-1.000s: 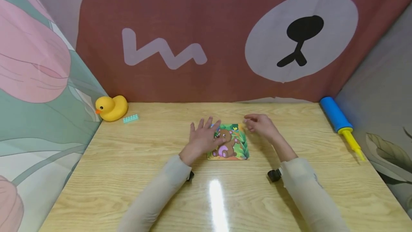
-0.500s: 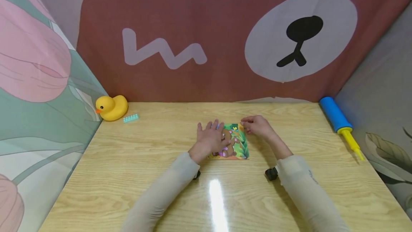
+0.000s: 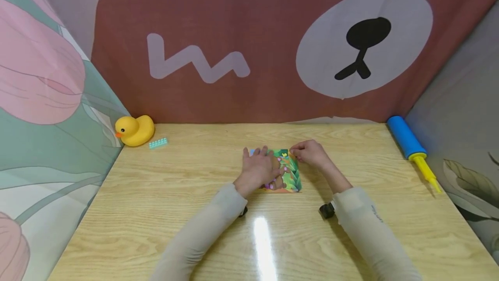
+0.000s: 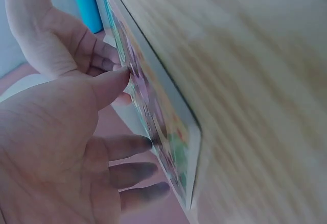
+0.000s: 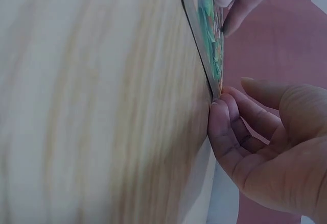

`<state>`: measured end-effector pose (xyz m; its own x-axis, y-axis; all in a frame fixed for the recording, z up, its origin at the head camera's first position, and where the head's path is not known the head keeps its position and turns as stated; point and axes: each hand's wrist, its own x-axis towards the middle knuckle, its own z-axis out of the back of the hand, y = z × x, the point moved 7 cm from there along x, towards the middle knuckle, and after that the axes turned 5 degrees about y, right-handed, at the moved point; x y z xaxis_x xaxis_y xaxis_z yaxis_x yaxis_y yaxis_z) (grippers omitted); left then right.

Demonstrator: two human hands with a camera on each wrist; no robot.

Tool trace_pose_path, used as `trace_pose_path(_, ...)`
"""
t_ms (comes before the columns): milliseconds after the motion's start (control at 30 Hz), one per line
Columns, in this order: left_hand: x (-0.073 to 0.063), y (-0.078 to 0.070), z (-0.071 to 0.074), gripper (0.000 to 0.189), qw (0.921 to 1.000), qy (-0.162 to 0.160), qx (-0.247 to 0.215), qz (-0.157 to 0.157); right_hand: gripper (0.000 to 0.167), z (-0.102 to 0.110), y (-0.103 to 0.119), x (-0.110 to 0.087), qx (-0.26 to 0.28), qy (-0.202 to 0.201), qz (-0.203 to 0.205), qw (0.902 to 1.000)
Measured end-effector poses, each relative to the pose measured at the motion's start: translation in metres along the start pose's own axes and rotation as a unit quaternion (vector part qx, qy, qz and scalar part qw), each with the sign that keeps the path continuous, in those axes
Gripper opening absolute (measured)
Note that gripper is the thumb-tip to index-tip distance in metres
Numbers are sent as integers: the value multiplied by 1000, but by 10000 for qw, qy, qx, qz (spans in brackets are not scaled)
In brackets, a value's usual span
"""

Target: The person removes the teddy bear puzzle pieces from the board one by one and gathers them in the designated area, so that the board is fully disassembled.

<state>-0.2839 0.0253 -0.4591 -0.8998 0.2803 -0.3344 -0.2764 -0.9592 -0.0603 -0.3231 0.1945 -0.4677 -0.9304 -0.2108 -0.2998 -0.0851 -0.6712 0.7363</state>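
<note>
A thin square picture board point(image 3: 291, 177) with a brown bear and green leaves lies flat on the wooden table. My left hand point(image 3: 258, 169) spreads over its left half, fingers fairly straight, hiding much of the bear. The left wrist view shows the thumb point(image 4: 113, 85) and fingertips point(image 4: 145, 175) of that hand at the picture's surface. At the board's far right corner is my right hand point(image 3: 310, 153). Its bent fingertips point(image 5: 219, 114) touch that corner in the right wrist view, while the thumb point(image 5: 263, 90) stays apart from the board.
A yellow rubber duck point(image 3: 134, 130) and a small turquoise studded strip point(image 3: 158, 143) sit at the table's back left. Along the right edge lies a blue and yellow hand pump point(image 3: 407, 138). A printed cloth point(image 3: 273, 95) rises behind the table point(image 3: 156, 211).
My left hand has slid right across the board, covering more of the bear. The right hand has shifted slightly left, its fingertips reaching the board's corner. The board stays put.
</note>
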Motion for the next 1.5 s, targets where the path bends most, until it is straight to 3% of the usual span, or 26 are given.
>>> trace_pose_path(433, -1, -7, -5, 69, 9998, 4, -137, -142, 31, -2, 1, 0, -129, -98, -4, 9999)
trace_pose_path(633, -2, -12, -4, 67, 9998, -63, 78, -198, 31, -3, 2, 1, 36, -40, -31, 10000)
trace_pose_path(867, -5, -18, -13, 93, 9981, 289, 527, -137, 31, -1, 2, 1, 228, -7, -248, 9994)
trace_pose_path(1000, -6, -19, -14, 96, 9970, 377, 653, -157, 30, -1, 2, 2, 266, -40, -287, 9992)
trace_pose_path(1200, -6, -17, -12, 89, 9979, 314, 533, -201, 31, -1, 2, 0, 275, -176, -297, 9990)
trace_pose_path(1500, -5, -15, -11, 72, 9988, 399, -18, -287, 32, 0, 0, -1, 439, -365, -290, 9979)
